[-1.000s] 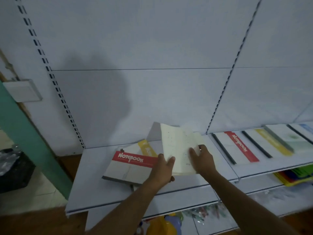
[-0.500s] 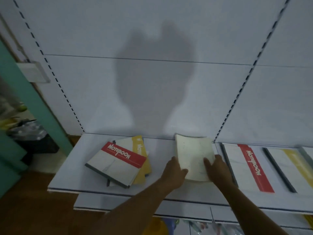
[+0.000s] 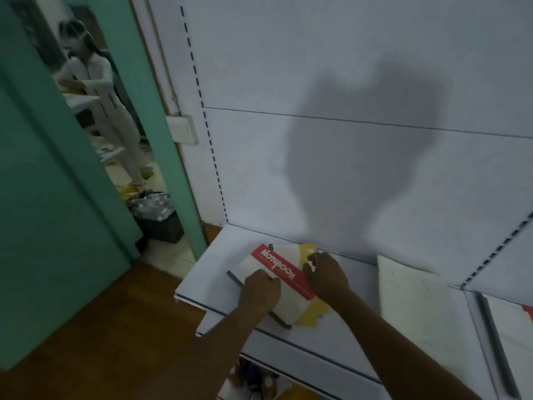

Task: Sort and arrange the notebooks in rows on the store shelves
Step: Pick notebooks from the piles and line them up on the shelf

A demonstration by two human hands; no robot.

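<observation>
Red-banded notebook, lower centre, lay askew atop a yellow notebook; left hand and right hand grasped it, unsorted yet.

The yellow-covered notebook lies almost wholly under the white notebook with the red title band, only its far corner and near edge showing. The left hand covers that white notebook's near-left part, and the right hand hides its right edge, so how the fingers of either hand lie against the covers cannot be told. Right of that white notebook, a second white notebook with a dark spine is cut off by the picture's right edge. Below the white metal shelf, small blurred items cannot be made out.
</observation>
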